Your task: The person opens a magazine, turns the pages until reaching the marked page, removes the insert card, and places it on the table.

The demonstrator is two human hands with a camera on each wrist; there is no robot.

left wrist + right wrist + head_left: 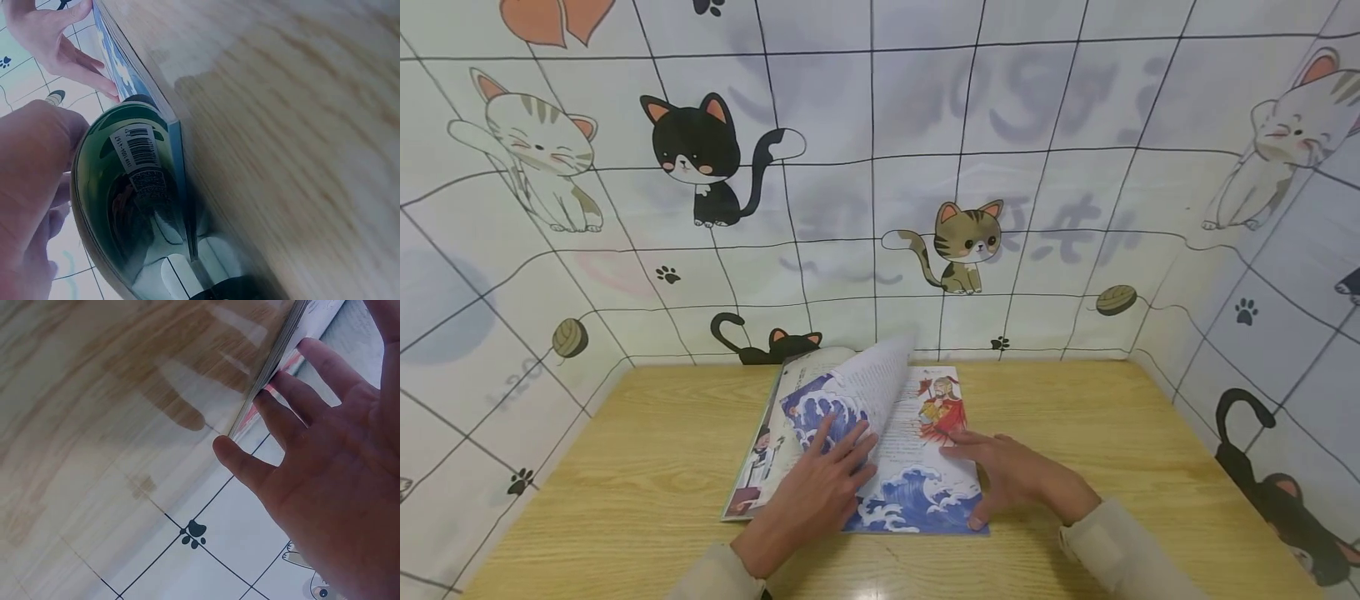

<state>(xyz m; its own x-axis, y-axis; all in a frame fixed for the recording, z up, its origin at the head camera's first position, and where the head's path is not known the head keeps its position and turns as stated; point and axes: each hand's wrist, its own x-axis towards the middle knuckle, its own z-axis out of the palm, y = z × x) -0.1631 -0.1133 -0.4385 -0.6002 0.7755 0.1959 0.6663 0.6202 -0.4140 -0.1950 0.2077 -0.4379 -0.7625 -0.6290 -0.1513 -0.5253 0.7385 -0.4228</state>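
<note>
An illustrated magazine (898, 454) lies spread on the table, with blue waves and a red-robed figure on its right-hand page. One leaf (876, 375) curls up and over to the left. My left hand (820, 492) rests on that leaf's wave picture with its fingers spread. By the magazine's right edge is my right hand (1018, 475), fingers extended onto the page and thumb near the lower corner. In the right wrist view its fingertips (265, 403) meet the page edges. The left wrist view shows the green back cover (103, 181) bowed, with a barcode label (140, 150).
Pale wood table (1082, 417) extends on both sides of the magazine. Behind it and at the sides hangs a white gridded sheet (850, 192) printed with cartoon cats, paw prints and yarn balls.
</note>
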